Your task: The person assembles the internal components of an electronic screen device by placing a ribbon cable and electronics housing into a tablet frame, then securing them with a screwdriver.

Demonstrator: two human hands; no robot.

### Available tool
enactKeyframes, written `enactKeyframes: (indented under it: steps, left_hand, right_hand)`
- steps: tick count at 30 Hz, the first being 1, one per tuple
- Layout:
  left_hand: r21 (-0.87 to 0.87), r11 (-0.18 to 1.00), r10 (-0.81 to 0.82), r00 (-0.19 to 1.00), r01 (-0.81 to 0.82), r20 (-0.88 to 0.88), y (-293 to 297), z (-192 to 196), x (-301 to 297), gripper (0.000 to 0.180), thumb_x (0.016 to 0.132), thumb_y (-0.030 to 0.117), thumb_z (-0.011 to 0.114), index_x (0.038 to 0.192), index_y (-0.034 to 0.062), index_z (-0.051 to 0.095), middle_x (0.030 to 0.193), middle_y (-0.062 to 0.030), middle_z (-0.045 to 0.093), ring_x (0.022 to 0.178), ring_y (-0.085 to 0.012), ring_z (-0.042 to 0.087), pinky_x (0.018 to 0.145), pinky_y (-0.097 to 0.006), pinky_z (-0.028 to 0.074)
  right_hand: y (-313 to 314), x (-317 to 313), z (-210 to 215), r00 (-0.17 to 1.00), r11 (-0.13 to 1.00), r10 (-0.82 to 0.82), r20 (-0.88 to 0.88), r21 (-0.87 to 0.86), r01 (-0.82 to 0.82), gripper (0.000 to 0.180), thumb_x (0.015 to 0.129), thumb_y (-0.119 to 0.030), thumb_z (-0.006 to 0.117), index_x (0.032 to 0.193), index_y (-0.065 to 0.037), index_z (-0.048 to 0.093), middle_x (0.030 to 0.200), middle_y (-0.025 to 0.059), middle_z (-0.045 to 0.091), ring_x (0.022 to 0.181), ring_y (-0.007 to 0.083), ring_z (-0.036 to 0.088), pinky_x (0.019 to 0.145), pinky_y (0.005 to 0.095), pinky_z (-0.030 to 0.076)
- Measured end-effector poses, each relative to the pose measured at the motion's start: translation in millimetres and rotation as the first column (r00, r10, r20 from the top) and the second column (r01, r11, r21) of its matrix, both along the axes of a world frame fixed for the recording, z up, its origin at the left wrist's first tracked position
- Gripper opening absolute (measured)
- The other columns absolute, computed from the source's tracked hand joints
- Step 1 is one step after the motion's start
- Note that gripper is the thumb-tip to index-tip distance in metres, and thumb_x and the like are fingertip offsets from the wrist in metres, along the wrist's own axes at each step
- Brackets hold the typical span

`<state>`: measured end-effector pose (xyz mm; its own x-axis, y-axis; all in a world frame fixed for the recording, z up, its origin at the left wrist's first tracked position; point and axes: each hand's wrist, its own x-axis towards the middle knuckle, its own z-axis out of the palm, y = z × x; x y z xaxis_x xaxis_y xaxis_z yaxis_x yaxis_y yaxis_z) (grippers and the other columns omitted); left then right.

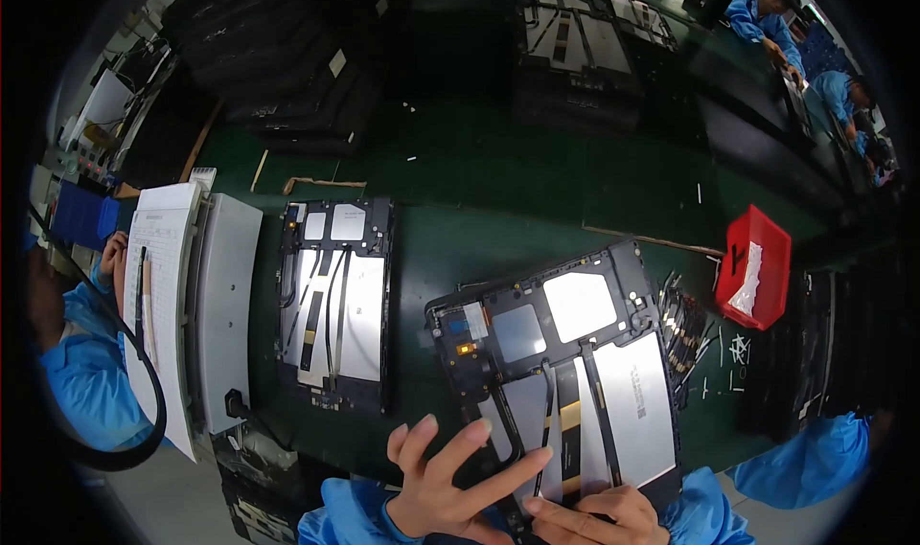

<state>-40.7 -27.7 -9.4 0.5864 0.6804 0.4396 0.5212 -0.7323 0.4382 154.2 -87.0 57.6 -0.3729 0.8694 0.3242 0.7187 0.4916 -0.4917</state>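
Note:
An opened tablet (637,377) lies tilted in front of me, its inside showing silver battery panels and black flex cables. My left hand (450,478) is over its lower left part, fingers spread, the index fingertip at a narrow black flex cable (546,420). At the tablet's lower end my right hand (604,518) is closed, its fingers curled and their tips at the lower end of that same cable. The exact pinch is partly hidden by the fingers. A second opened tablet (359,306) lies to the left, untouched.
Several loose flex cables (685,329) lie right of the tablet, near a red bin (767,286) with white pieces inside. Black stacks (575,95) stand at the back. A clipboard with paper sheets (163,286) stands at left. Co-workers in blue sleeves (86,382) sit nearby.

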Motion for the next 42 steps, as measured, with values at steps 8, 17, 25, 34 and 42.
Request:
enactKeyframes:
  steps: [8,17,25,34,42]
  left_hand:
    - [-0.332,0.933,0.084,0.980,-0.140,-0.179,9.0,30.6,17.4,0.044,0.080,0.060,0.050,0.114,0.0353,0.062,0.137,-0.0098,0.038,0.130,-0.0371,0.020,0.105,-0.051,0.007]
    - [-0.445,0.888,0.034,0.982,-0.116,-0.186,27.0,46.7,19.3,0.038,0.068,0.034,0.071,0.106,0.0273,0.068,0.144,-0.0282,0.016,0.133,-0.0490,0.006,0.104,-0.056,0.002]
    - [-0.406,0.908,0.045,0.988,-0.102,-0.147,22.8,44.8,18.8,0.039,0.070,0.033,0.069,0.108,0.0248,0.067,0.144,-0.0281,0.014,0.132,-0.0504,0.004,0.105,-0.057,0.002]
    - [-0.383,0.917,0.058,0.987,-0.112,-0.149,21.9,41.7,21.5,0.038,0.072,0.036,0.066,0.108,0.0241,0.067,0.143,-0.0278,0.016,0.132,-0.0496,0.003,0.105,-0.057,0.001]
    - [-0.404,0.910,0.068,0.994,-0.095,-0.080,21.6,38.5,20.5,0.038,0.076,0.039,0.063,0.113,0.0307,0.064,0.145,-0.0236,0.015,0.133,-0.0495,0.002,0.101,-0.062,-0.001]
  right_hand:
    - [-1.8,0.5,4.8,1.000,1.000,0.006,0.015,-0.022,-0.006,0.023,0.062,-0.007,0.066,0.084,-0.003,0.066,0.104,0.0062,0.064,0.076,0.0179,0.051,0.063,0.0272,0.046]
    - [-2.0,12.8,22.9,0.998,0.995,0.030,0.059,-0.100,-0.024,0.052,0.061,-0.037,0.073,0.099,-0.002,0.066,0.071,0.0037,0.037,0.058,0.0156,0.045,0.053,0.0270,0.040]
    - [-10.7,11.3,23.4,0.906,0.998,0.063,0.418,-0.049,-0.047,0.065,0.067,-0.053,0.061,0.111,-0.005,0.062,0.074,0.0036,0.038,0.057,0.0150,0.040,0.055,0.0239,0.036]
    - [-15.6,15.3,14.5,0.928,0.994,0.102,0.358,-0.071,-0.082,0.068,0.069,-0.054,0.060,0.114,-0.003,0.059,0.076,0.0032,0.039,0.063,0.0149,0.043,0.059,0.0241,0.037]
    - [-13.1,10.7,8.9,0.985,0.995,-0.065,0.159,0.089,0.051,0.063,0.069,-0.051,0.063,0.110,-0.003,0.061,0.067,0.0011,0.037,0.055,0.0141,0.039,0.053,0.0230,0.034]
